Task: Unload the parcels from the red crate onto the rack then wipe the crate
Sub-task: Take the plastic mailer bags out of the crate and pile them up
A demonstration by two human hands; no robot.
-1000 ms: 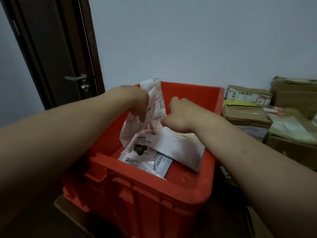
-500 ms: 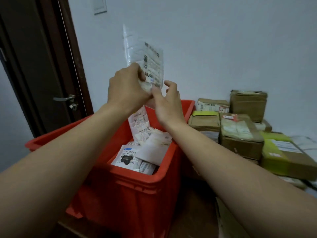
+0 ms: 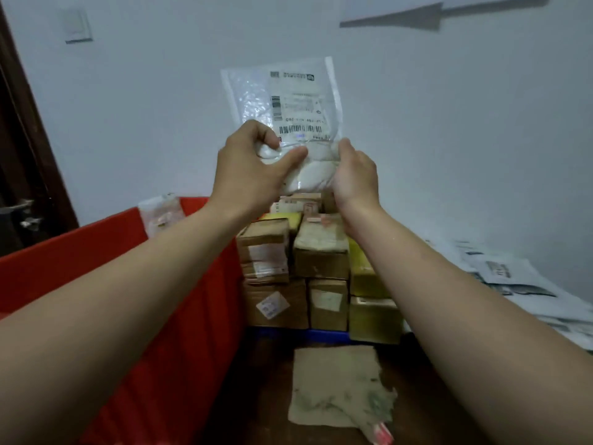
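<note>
One view only, the head camera. Two hands are raised in front of the pale wall, and a clear plastic parcel is held upright between them. It is above and to the right of the red crate, apart from it.

The parcel's bulging white lower part is gripped by the left hand. The thumb is laid across the front and the fingers are curled round the left edge. The lower right corner is held by the right hand, with its fingers curled round that edge. A printed label with barcodes is seen on the parcel's upper half, but the text is too blurred to be read.

The red crate is seen at lower left, largely covered by the left forearm, and its inside is hidden. A white packet is seen sticking up at its far rim.

Just right of the crate, cardboard boxes are stacked against the wall, some taped in yellow and several labelled. A blue edge is visible under the stack. A torn brown cardboard sheet is laid on the dark brown surface in front of the boxes. Grey printed bags are spread at far right.

A dark door with a metal handle is seen at far left, and a wall switch is seen beside the door near the top.
</note>
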